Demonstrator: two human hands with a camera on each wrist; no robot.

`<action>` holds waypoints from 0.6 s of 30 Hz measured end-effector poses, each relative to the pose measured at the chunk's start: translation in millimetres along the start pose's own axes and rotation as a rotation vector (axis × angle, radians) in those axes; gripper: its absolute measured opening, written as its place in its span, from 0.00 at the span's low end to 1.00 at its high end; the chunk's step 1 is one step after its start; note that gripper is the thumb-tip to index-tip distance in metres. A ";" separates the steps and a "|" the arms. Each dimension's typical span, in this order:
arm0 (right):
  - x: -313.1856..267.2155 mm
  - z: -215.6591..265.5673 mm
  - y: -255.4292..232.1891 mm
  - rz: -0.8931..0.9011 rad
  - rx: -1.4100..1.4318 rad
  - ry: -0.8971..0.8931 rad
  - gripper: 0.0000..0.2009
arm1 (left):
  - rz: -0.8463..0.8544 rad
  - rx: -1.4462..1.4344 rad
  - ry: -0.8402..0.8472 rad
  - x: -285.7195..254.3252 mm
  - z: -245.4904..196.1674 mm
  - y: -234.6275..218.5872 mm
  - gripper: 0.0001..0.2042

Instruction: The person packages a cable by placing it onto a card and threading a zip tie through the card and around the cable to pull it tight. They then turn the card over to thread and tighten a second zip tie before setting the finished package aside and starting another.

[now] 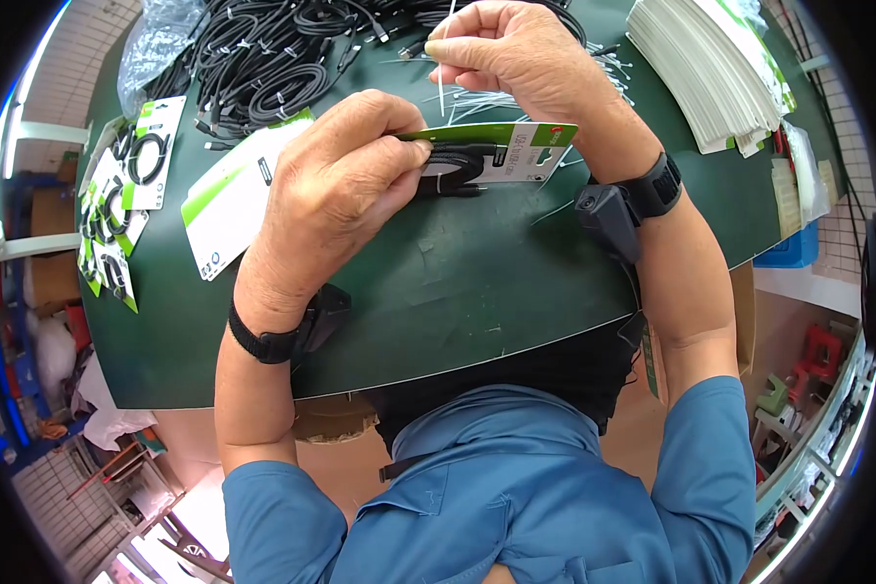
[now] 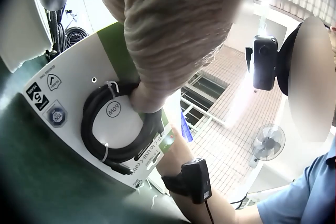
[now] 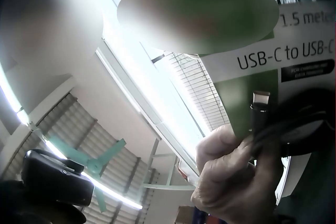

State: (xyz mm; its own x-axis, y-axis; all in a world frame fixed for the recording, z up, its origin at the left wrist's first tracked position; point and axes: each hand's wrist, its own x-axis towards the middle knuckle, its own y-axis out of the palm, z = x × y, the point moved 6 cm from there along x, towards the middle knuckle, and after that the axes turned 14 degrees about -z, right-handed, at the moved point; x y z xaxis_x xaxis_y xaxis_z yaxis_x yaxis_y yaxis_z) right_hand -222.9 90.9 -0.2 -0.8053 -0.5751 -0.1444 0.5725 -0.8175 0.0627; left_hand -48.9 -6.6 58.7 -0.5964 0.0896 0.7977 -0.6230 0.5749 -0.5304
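Note:
My left hand grips one end of a green and white product card, thumb and fingers curled round it. Against the card lies a coiled black cable; in the left wrist view, white ties circle the coil at two places. A metal cable plug shows beside the left fingers in the right wrist view. Above the card, my right hand pinches a thin white cable tie between thumb and finger; the tie hangs nearly upright.
A heap of black cables covers the back left. Loose white ties lie behind the card. Blank-backed cards and finished-looking cable cards sit to the left. A thick card stack occupies the back right.

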 end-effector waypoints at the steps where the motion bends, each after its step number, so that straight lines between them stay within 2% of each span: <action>1: -0.7 -0.2 1.8 0.007 -0.005 0.003 0.07 | 0.003 0.000 0.001 0.4 -0.8 0.3 0.10; 6: -7.5 4.9 5.6 0.027 -0.156 0.029 0.08 | 0.015 -0.022 -0.023 -0.6 0.4 -0.2 0.10; 18: -4.2 -7.5 12.2 0.091 -0.123 0.074 0.07 | 0.027 -0.015 0.004 -1.0 1.7 -1.6 0.11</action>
State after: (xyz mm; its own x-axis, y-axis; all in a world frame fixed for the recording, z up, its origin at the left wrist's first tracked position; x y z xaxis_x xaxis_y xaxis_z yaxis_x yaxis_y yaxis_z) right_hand -211.4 83.6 -6.2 -0.7386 -0.6386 -0.2161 0.6605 -0.7497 -0.0418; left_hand -48.2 -9.0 58.2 -0.6110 0.1087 0.7842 -0.5989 0.5843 -0.5476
